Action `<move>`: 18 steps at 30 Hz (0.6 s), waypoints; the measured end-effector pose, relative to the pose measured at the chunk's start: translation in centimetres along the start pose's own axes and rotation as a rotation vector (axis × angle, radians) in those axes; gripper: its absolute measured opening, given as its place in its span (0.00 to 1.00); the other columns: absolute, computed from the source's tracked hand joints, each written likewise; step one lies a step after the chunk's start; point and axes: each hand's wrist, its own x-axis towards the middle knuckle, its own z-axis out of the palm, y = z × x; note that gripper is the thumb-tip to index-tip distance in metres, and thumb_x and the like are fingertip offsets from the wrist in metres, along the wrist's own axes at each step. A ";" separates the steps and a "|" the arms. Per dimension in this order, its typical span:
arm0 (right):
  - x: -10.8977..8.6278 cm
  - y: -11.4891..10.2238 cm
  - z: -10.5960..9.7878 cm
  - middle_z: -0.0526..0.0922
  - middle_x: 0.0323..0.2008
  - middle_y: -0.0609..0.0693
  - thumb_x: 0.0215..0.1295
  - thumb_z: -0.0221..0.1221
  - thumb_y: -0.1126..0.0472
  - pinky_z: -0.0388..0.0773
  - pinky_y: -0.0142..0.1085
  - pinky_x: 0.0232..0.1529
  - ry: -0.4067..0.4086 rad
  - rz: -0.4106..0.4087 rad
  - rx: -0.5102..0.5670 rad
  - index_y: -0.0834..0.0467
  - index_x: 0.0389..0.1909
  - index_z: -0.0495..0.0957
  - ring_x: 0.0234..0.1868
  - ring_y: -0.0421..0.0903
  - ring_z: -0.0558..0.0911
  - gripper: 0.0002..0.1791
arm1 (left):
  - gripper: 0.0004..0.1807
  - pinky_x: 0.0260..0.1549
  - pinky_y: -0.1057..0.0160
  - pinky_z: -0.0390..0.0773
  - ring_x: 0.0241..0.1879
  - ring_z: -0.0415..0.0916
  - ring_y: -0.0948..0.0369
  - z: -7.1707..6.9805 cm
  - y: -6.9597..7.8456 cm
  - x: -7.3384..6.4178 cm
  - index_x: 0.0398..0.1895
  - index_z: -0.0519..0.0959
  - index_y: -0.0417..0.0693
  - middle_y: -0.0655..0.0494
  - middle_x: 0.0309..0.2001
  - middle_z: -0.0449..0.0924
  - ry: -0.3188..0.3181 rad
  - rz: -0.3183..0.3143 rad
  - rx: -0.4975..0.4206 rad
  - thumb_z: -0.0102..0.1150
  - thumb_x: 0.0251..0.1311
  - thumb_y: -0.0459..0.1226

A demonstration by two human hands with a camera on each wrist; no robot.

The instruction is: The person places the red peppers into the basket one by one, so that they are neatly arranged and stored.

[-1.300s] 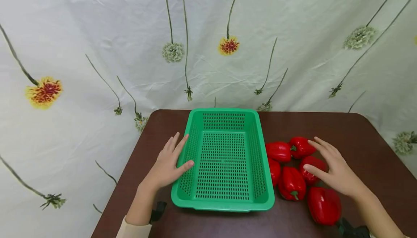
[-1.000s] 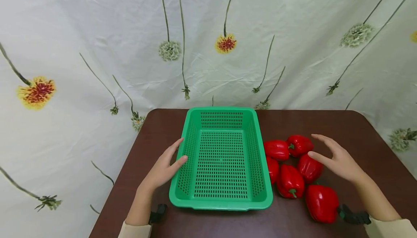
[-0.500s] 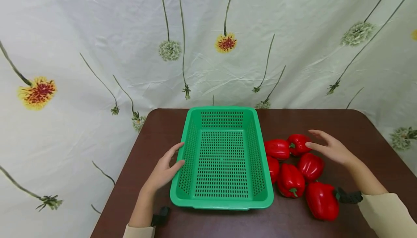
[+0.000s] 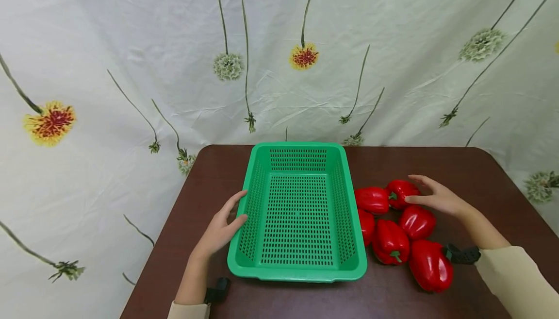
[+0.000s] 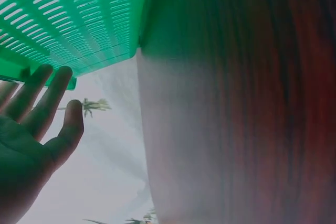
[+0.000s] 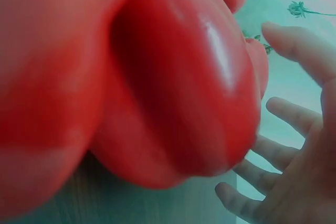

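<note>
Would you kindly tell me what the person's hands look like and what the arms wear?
The left hand and right hand are bare, without gloves. The left sleeve and right sleeve are plain cream, with a small black device beside each.

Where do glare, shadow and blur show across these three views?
Head: fairly sharp, small highlights on the red peppers. Left wrist: left hand in shadow, pale haze across part of the tabletop. Right wrist: teal cast, glare streak on the middle pepper, leftmost pepper soft.
</note>
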 end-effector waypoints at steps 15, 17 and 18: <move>1.1 1.0 0.5 0.64 0.61 0.75 0.61 0.63 0.56 0.75 0.60 0.49 -0.033 -0.063 0.017 0.71 0.70 0.55 0.59 0.73 0.67 0.42 | 0.31 0.60 0.33 0.60 0.70 0.55 0.40 0.3 -0.3 -0.1 0.76 0.55 0.53 0.41 0.74 0.51 0.013 0.009 -0.068 0.50 0.72 0.37; 1.2 1.0 0.6 0.64 0.61 0.75 0.61 0.63 0.57 0.77 0.58 0.47 -0.038 -0.073 0.024 0.71 0.70 0.55 0.58 0.72 0.69 0.42 | 0.31 0.60 0.33 0.60 0.70 0.54 0.39 0.4 -0.3 -0.1 0.76 0.55 0.53 0.41 0.74 0.51 0.014 0.004 -0.071 0.50 0.72 0.37; 1.2 1.0 0.6 0.65 0.60 0.75 0.61 0.64 0.57 0.77 0.57 0.47 -0.041 -0.070 0.023 0.71 0.70 0.55 0.57 0.71 0.70 0.42 | 0.31 0.60 0.33 0.59 0.70 0.54 0.39 0.4 -0.3 0.0 0.76 0.55 0.53 0.41 0.74 0.51 0.014 0.002 -0.075 0.50 0.72 0.37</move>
